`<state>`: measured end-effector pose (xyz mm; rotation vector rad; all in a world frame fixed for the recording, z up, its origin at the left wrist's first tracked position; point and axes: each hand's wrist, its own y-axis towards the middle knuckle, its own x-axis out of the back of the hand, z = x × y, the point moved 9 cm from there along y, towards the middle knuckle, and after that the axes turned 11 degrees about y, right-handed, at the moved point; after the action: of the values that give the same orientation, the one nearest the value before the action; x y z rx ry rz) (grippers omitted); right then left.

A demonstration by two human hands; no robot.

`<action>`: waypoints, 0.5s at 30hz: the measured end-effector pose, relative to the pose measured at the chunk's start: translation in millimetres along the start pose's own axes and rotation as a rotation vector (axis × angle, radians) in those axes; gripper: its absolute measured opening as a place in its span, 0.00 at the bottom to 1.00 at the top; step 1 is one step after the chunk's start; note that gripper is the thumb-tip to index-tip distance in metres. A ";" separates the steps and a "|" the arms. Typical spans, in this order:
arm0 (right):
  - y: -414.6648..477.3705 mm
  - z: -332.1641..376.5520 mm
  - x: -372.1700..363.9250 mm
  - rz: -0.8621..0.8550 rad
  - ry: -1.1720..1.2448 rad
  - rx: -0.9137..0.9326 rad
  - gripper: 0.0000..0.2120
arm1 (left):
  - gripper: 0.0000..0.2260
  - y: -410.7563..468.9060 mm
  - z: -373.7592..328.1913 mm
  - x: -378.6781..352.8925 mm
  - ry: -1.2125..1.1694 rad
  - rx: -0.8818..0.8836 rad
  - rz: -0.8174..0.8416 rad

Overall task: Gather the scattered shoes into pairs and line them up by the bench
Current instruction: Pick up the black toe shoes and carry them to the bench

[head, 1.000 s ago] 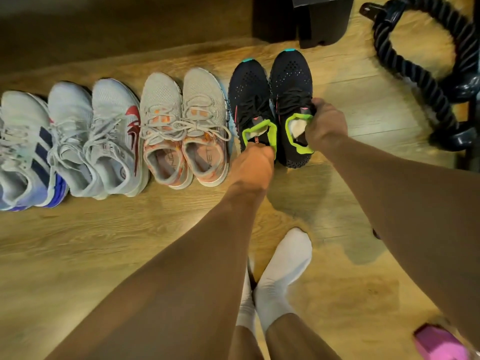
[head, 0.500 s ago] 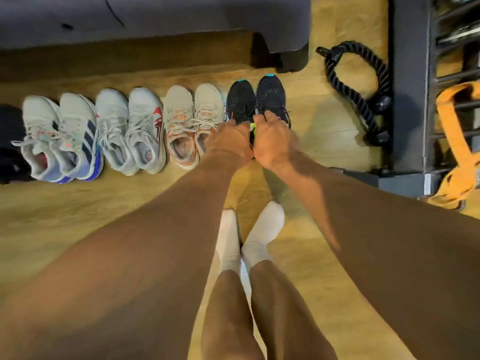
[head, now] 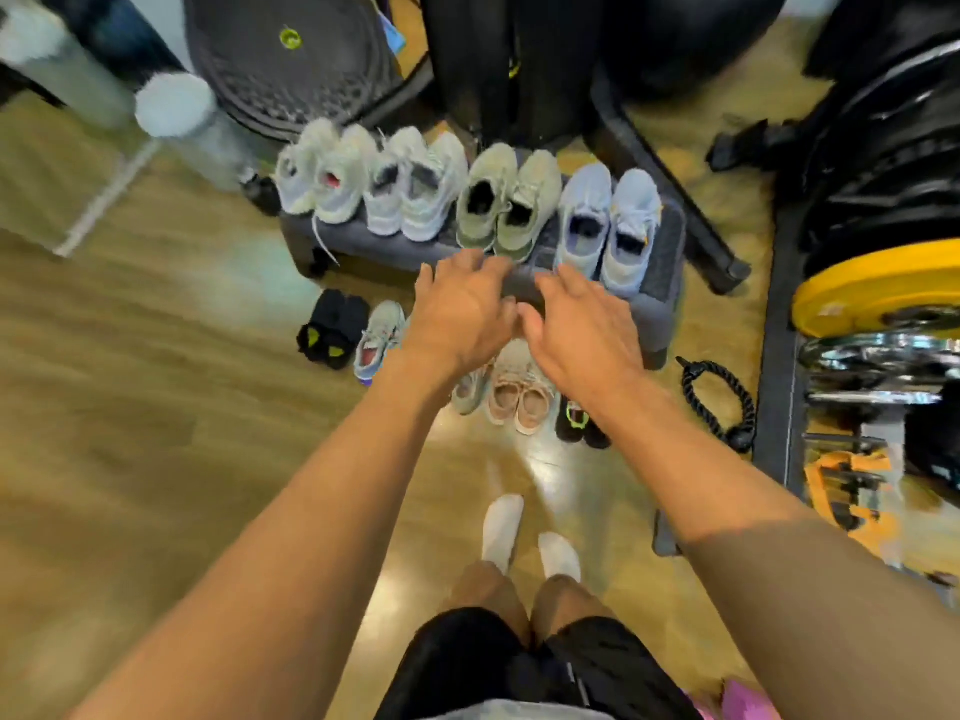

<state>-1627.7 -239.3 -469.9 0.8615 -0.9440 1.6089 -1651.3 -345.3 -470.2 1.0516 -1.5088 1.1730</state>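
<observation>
Gym gear crowds a wooden floor (head: pixel 130 407). The fingers (head: pixel 470 265) of both hands are spread and slack, gripping nothing. The left hand (head: pixel 462 309) and right hand (head: pixel 582 324) hover over the bench (head: pixel 660 314). It carries 4 pairs of shoes (head: pixel 501 210). A floor row (head: pixel 519 402) lines its foot, apparently paired, though the arms hide several and blur smears the rest.
</observation>
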 end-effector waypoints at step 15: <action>-128.0 319.9 64.4 -0.072 -0.076 0.678 0.22 | 0.19 -315.6 207.9 161.7 0.044 0.633 -0.350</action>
<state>-1492.5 -480.3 -254.2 1.4030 -0.3941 1.8681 -1413.2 -619.3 -277.2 1.6171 -0.8692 1.4356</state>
